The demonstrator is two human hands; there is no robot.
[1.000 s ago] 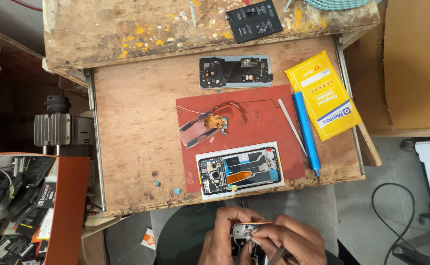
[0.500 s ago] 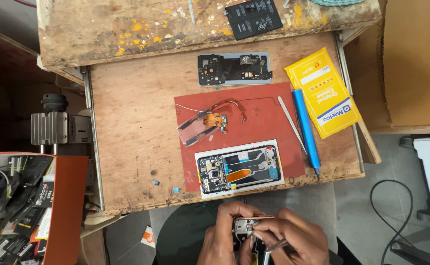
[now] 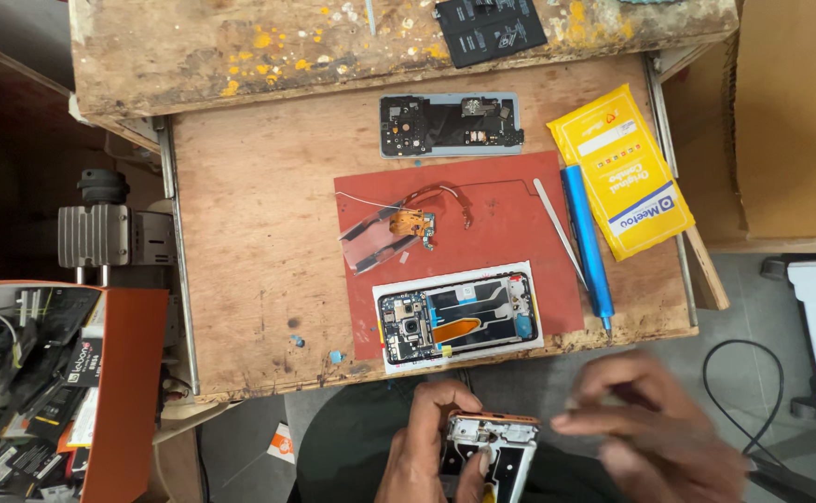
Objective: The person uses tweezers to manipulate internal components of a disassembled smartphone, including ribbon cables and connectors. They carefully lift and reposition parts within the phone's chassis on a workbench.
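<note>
My left hand [image 3: 431, 447] grips an opened phone frame [image 3: 492, 447] with a bare metal inside, held over my lap below the table edge. My right hand [image 3: 655, 433] is blurred and sits just right of the frame, fingers spread, apart from it; I cannot see anything in it. On the wooden table, a red mat [image 3: 510, 214] carries an opened phone [image 3: 459, 317] with its circuit boards showing and a bundle of orange flex cables and small parts [image 3: 408, 228].
A phone back cover [image 3: 450, 123] lies above the mat. White tweezers [image 3: 560, 233], a blue screwdriver [image 3: 587, 242] and a yellow packet [image 3: 624, 168] lie at the right. A black battery [image 3: 490, 28] sits on the upper shelf. An orange box of parts [image 3: 44, 382] stands at left.
My right hand has come off the phone frame and swung out to the right, now blurred. My left hand keeps hold of the frame.
</note>
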